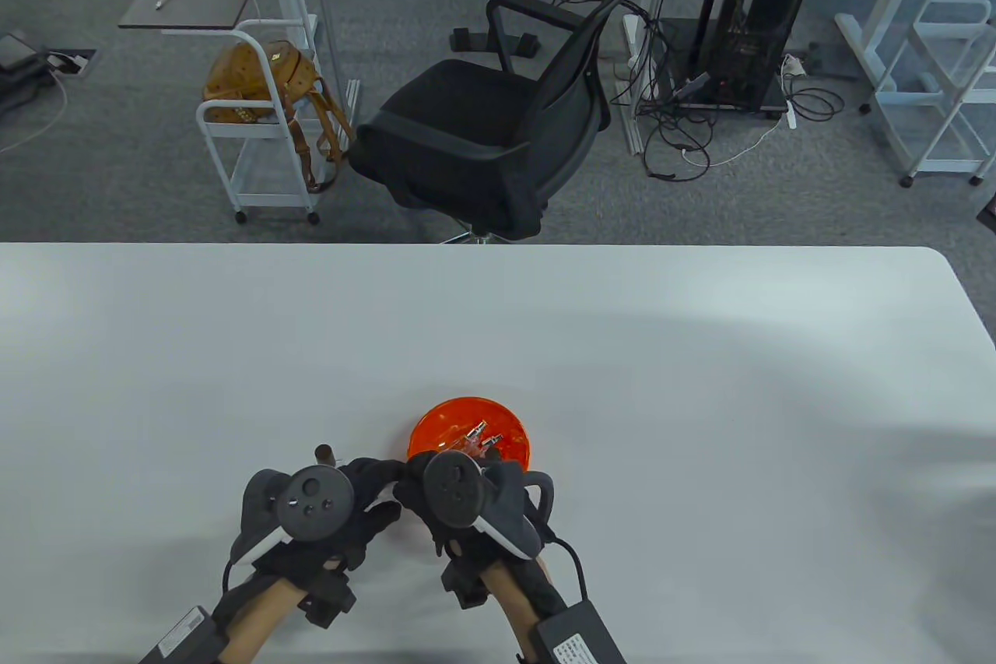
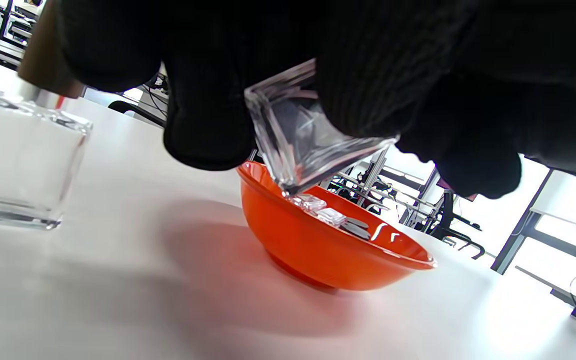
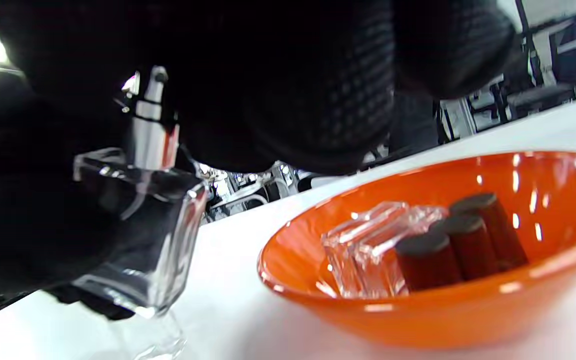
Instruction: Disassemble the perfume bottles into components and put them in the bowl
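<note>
Glass bottle (image 2: 313, 140) is being gripped by left hand (image 1: 311, 508) at the bowl's (image 1: 436, 419) 7 o'clock; sprayer (image 3: 149, 125) is being worked by right hand (image 1: 467, 497), its grip unclear. Slip risk: smooth glass, bottle being dropped.

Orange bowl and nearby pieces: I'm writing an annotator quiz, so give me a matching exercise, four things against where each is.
Things: 1 round orange plastic bowl; 2 square clear glass bottle with silver nozzle; 3 dark cylindrical caps; 4 second clear glass bottle.
Places: A lying in the bowl; B gripped by the left hand, off the table; C standing on the white table, apart from the bowl; D on the table, holding clear pieces.
Pairs: 1-D; 2-B; 3-A; 4-C.
</note>
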`<act>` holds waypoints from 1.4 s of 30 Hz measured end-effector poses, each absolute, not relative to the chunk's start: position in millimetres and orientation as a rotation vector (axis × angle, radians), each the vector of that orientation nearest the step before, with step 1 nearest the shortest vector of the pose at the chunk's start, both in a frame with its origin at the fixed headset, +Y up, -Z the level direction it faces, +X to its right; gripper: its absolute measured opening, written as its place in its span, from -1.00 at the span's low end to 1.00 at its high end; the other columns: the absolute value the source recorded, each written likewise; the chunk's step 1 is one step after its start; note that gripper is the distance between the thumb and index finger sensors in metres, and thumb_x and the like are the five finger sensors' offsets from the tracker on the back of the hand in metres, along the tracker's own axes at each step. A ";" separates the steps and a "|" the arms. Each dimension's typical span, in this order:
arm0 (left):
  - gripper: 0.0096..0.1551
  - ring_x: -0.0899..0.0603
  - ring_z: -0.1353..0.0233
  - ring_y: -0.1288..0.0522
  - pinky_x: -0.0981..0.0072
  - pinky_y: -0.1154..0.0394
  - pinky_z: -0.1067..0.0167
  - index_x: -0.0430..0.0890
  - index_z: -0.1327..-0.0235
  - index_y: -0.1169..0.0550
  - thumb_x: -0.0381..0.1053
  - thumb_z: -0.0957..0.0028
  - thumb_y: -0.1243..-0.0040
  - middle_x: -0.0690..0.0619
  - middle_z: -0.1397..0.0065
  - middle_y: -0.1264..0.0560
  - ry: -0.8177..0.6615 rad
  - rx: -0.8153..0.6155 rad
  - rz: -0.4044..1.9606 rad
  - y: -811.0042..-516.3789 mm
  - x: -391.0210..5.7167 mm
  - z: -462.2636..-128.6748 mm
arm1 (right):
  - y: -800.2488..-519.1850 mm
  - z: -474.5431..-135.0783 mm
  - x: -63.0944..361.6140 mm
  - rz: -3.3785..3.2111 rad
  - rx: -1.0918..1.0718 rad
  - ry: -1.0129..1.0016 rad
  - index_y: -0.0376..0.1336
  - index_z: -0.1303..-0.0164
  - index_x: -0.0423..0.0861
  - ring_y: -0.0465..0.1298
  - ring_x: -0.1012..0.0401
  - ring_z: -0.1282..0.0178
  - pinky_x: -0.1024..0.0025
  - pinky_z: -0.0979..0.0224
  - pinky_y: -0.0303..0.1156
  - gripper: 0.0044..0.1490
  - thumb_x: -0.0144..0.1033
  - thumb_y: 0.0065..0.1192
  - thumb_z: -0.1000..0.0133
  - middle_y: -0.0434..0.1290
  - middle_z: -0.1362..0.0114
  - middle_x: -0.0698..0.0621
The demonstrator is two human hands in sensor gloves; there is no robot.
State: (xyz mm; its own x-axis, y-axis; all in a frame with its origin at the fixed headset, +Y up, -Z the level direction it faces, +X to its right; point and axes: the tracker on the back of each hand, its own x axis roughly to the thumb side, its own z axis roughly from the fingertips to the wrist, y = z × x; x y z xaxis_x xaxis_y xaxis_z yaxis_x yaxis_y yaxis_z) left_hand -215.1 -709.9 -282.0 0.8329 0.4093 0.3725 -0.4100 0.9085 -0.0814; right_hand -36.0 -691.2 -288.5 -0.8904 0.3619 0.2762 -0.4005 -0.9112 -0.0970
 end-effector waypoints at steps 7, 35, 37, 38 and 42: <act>-0.39 -0.18 -0.11 -0.78 -0.17 -0.55 -0.17 -0.04 -0.28 -0.63 0.04 0.09 -0.43 -0.12 -0.30 -0.68 -0.386 0.028 0.469 -707.7 -218.5 -282.5 | -691.6 -285.9 -38.5 2.685 0.415 -0.153 0.38 -0.13 0.19 0.69 0.35 0.14 0.05 -0.24 0.56 -0.41 -0.05 0.42 0.14 0.58 -0.22 0.14; -0.39 -0.18 -0.11 -0.77 -0.17 -0.55 -0.17 -0.04 -0.25 -0.67 0.05 0.11 -0.45 -0.12 -0.29 -0.68 -0.384 0.039 0.481 -706.3 -224.4 -281.9 | -693.8 -283.3 -40.5 2.720 0.442 -0.238 0.42 -0.07 0.21 0.71 0.37 0.22 0.08 -0.23 0.58 -0.44 0.06 0.31 0.15 0.64 -0.08 0.17; -0.39 -0.18 -0.11 -0.78 -0.17 -0.55 -0.17 -0.04 -0.25 -0.67 0.06 0.12 -0.45 -0.12 -0.30 -0.68 -0.392 0.031 0.468 -706.9 -223.7 -281.3 | -693.9 -283.9 -40.7 2.713 0.448 -0.226 0.46 -0.02 0.20 0.71 0.37 0.28 0.08 -0.21 0.59 -0.48 0.04 0.33 0.15 0.67 0.02 0.18; -0.40 -0.18 -0.11 -0.78 -0.17 -0.55 -0.17 -0.04 -0.25 -0.67 0.06 0.11 -0.44 -0.12 -0.29 -0.68 -0.391 0.032 0.465 -707.1 -223.0 -281.1 | -694.2 -283.7 -40.6 2.717 0.456 -0.215 0.44 -0.04 0.22 0.71 0.37 0.25 0.08 -0.23 0.58 -0.48 0.01 0.35 0.15 0.65 -0.03 0.17; -0.40 -0.18 -0.11 -0.78 -0.17 -0.55 -0.17 -0.05 -0.25 -0.67 0.06 0.11 -0.44 -0.12 -0.29 -0.68 -0.383 0.039 0.472 -707.2 -223.6 -282.3 | -693.9 -283.0 -41.4 2.720 0.472 -0.204 0.36 -0.15 0.19 0.69 0.37 0.14 0.06 -0.26 0.56 -0.41 -0.07 0.39 0.13 0.56 -0.23 0.15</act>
State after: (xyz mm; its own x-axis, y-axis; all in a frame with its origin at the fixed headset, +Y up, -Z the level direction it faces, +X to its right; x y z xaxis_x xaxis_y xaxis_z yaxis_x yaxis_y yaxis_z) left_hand -223.6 -707.2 -282.3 0.8211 0.4357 0.3688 -0.4502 0.8915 -0.0511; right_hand -41.4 -693.9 -283.0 -0.8751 0.3341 0.3501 -0.3826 -0.9206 -0.0776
